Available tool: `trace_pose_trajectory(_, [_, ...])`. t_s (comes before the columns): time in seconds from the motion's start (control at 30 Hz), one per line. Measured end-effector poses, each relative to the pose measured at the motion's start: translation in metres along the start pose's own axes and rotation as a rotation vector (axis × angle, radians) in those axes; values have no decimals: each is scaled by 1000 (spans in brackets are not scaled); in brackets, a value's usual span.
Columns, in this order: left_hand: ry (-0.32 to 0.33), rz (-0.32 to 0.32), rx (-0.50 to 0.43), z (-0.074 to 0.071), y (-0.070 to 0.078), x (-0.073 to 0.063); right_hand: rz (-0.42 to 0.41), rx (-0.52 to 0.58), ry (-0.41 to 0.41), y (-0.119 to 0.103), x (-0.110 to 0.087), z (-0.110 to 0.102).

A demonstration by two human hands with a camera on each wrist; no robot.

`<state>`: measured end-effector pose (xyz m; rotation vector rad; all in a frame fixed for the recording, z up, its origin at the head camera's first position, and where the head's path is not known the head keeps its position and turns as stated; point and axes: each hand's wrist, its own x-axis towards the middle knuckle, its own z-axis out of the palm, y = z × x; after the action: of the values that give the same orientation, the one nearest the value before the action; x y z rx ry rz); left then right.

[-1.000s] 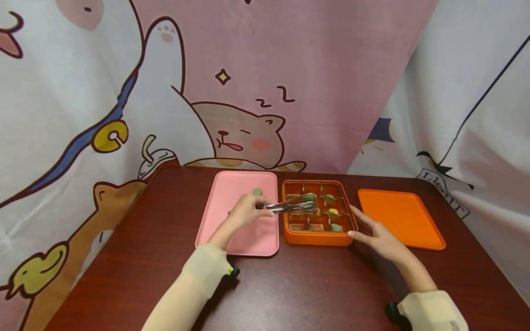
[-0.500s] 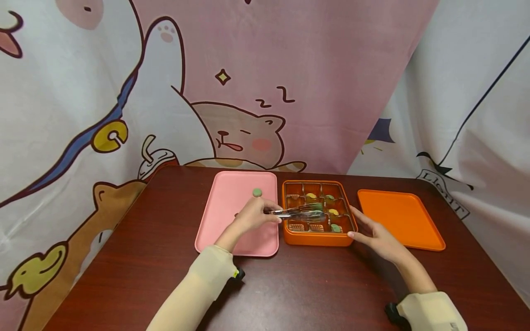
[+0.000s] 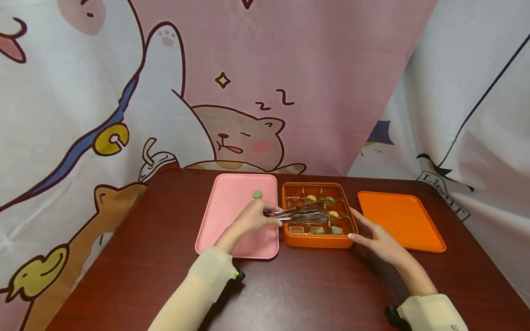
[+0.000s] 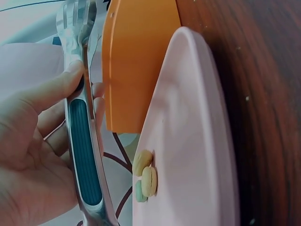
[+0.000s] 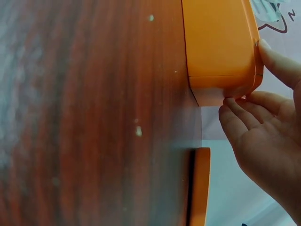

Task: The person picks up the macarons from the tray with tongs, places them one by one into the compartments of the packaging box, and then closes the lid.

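Observation:
My left hand (image 3: 252, 217) grips metal tongs (image 3: 300, 214) with teal grip inlays (image 4: 85, 150); their two arms stand apart over the orange box (image 3: 316, 241), with nothing between the tips. A divided clear insert lines the box. Inside it lie yellow macarons (image 3: 333, 214) and green ones, one (image 3: 320, 231) in the front middle compartment, partly below the tongs. My right hand (image 3: 378, 239) touches the box's right side, thumb at the near corner by the rim, fingertips against the side wall (image 5: 218, 96). Beneath my left hand, the pink tray (image 3: 232, 243) bears a green macaron (image 3: 257, 194) and two yellow ones (image 4: 149, 181).
An orange tray-like lid (image 3: 401, 220) lies flat to the right of the box, behind the right hand. The pink tray stands close along the box's left side. All rest on a dark red-brown table (image 3: 306, 294), with a printed cartoon curtain (image 3: 319, 92) behind it.
My left hand and the tongs have shifted right and toward the near side of the box. A green macaron that was at the tongs now lies in the front middle compartment. My right hand stays.

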<state>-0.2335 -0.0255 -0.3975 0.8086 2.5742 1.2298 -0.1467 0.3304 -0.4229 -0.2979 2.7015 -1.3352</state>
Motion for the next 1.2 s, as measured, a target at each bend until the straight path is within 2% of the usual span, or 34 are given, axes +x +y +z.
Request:
trace_pose_trajectory(0.2, [35, -23, -30, -8, -6, -4, -7, 4, -6, 1, -1, 1])
trace_pose_trajectory(0.43, [59, -89, -68, -25, -9, -8, -10, -7, -7, 1, -1, 0])
trace_pose_trajectory(0.8, [98, -114, -37, -51, -24, -21, -15, -30, -16, 0, 0, 0])
trace_pose_trajectory(1.03, [114, -168, -28, -63, -36, -32, -6, -26, -18, -3, 1, -1])
trace_pose_trajectory(1.2, [128, -163, -14, -71, -44, -39, -1, -10, -17, -3, 2, -1])
